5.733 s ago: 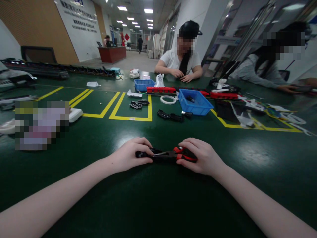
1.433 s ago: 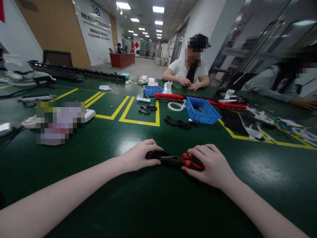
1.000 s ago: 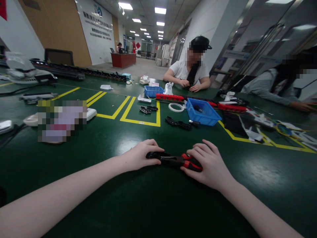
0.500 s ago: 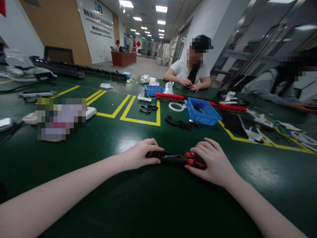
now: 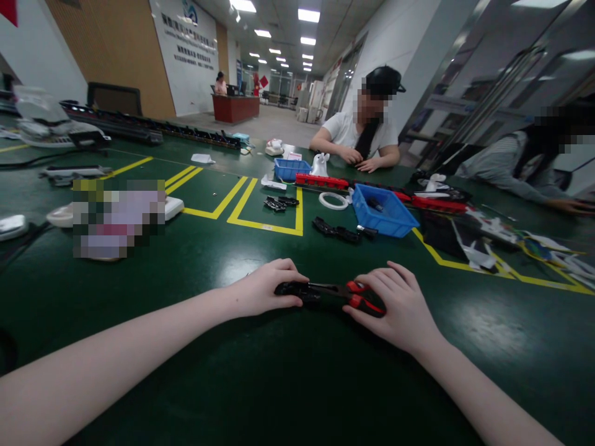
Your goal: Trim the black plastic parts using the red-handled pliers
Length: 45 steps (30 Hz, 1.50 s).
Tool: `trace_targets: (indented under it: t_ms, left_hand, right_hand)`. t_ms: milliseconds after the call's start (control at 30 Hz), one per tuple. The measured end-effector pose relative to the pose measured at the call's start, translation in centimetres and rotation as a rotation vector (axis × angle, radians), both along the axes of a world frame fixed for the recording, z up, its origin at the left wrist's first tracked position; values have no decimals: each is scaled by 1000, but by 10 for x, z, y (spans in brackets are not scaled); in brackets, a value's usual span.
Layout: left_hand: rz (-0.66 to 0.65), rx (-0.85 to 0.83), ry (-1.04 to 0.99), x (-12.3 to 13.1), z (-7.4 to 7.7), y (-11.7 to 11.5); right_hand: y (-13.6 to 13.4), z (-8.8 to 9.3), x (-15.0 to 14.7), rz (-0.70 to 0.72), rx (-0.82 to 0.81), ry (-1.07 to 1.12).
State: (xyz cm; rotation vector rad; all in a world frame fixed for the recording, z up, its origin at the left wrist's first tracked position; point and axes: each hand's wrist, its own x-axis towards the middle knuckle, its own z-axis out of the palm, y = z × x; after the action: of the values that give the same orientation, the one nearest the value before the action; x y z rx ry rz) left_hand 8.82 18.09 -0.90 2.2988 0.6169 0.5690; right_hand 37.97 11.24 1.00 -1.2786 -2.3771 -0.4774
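Note:
Low over the green table (image 5: 260, 378), my left hand (image 5: 264, 288) pinches a small black plastic part (image 5: 292, 288) between thumb and fingers. My right hand (image 5: 395, 303) is wrapped round the red-and-black handles of a pair of pliers (image 5: 365, 303). The dark jaws of the pliers point left and meet the black part; what exactly they touch is too dark to make out. Beyond my hands lie more black parts (image 5: 334, 229), close to a blue bin (image 5: 383, 214).
Yellow tape (image 5: 264, 228) marks boxes on the table, with small black pieces (image 5: 280, 203) in one. A white ring (image 5: 333, 200), a smaller blue bin (image 5: 292, 168) and a red strip (image 5: 323, 181) lie farther back. A person (image 5: 362, 136) sits opposite; another (image 5: 506, 161) sits at right.
The pliers' jaws have shifted slightly at the black part, and my right hand has moved a little to the left. My left hand keeps its hold. The view has shifted slightly.

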Motion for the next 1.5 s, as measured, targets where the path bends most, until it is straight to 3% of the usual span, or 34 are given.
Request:
trace_targets:
  t_ms: [1167, 1500]
  left_hand:
    - [-50, 10, -72, 0, -1, 4]
    - [-58, -7, -46, -1, 3, 5]
  right_hand:
    - [-5, -2, -10, 88, 9, -5]
    - [3, -8, -2, 140, -94, 102]
